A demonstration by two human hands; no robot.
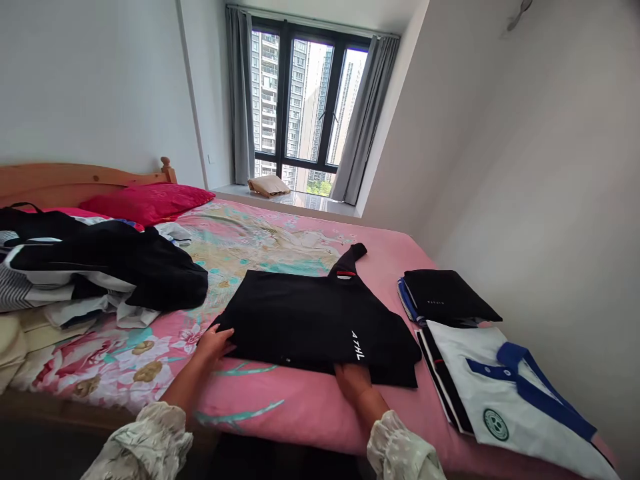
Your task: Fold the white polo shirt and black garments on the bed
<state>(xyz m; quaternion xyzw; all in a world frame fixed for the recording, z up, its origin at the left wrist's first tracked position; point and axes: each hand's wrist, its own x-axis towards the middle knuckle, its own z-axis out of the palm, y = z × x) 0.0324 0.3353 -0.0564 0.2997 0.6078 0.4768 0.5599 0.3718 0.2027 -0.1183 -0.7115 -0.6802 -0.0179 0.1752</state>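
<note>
A black shirt (300, 313) with white "ATHL" lettering lies partly folded on the bed in front of me. Its collar, with a red and white label, faces the far side, and one narrow black end points away toward the window. At the shirt's near left corner, my left hand (216, 343) grips the fabric, thumb on top. My right hand (353, 381) reaches under the near edge below the lettering, so its fingers are covered by the cloth.
To the right sit folded clothes: a black garment (450, 297) on a pile and a white polo shirt (485, 373) with a blue collar on another. Heaped loose clothes (145, 267) lie left, near a red pillow (150, 202). The floral bedsheet (250, 407) ends at the bed's near edge.
</note>
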